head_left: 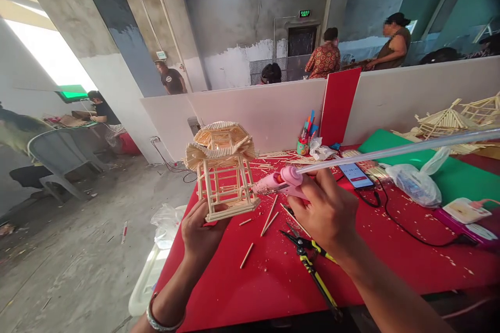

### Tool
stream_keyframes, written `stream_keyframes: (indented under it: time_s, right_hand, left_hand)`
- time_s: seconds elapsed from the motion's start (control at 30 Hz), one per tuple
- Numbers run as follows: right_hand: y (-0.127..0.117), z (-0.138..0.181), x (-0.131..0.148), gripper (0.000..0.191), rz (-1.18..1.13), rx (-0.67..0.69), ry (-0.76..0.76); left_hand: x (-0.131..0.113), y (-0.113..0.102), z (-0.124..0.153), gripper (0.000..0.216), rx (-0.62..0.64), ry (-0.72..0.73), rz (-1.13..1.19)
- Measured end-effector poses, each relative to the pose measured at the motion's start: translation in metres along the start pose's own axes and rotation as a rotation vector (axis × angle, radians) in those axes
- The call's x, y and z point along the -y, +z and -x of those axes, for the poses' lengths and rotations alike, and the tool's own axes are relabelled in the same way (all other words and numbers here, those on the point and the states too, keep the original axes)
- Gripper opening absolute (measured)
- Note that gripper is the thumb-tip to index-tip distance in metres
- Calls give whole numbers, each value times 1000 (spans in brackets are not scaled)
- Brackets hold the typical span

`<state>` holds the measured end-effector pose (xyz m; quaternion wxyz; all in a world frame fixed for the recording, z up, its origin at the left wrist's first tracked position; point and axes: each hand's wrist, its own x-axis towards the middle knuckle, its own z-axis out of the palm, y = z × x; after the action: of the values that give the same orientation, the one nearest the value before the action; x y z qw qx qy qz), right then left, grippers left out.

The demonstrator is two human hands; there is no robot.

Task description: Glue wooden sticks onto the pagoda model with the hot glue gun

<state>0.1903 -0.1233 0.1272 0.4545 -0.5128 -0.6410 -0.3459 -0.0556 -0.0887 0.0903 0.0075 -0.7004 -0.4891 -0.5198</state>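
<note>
Left hand point(203, 231) fingers clamp the pagoda point(223, 169) base; right hand point(326, 213) fingers grip the glue gun point(279, 182), gluing under way, needing steady nozzle placement.

The left hand point(201, 234) covers the underside of the stick pavilion point(221, 166), so the grip there stays unseen. The right hand point(326, 213) hides the handle and trigger of the pink glue gun point(279, 182). The glue stick point(398, 150) runs out at the right edge, as do the stick roofs point(457, 117). The phone point(355, 174) screen is too small to read, and the pliers point(312, 265) handles fade into shadow at the table edge
</note>
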Motion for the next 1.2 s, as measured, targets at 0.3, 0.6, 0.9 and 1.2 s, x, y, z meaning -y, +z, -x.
stream_keyframes:
  time_s: [0.3, 0.6, 0.9, 1.2]
  right_hand:
    - [-5, 2, -3, 26, -7, 7, 23]
    - [-5, 2, -5, 25, -27, -16, 29]
    - [-2, 5, -6, 26, -64, -35, 62]
    - [3, -3, 5, 31, -111, -64, 180]
  left_hand:
    - [0, 1, 1, 13, -12, -56, -35]
    - [-7, 1, 0, 19, 8, -129, 15]
    - [-25, 4, 4, 19, -26, -356, 214]
    - [-34, 38, 15, 20, -230, -539, 756]
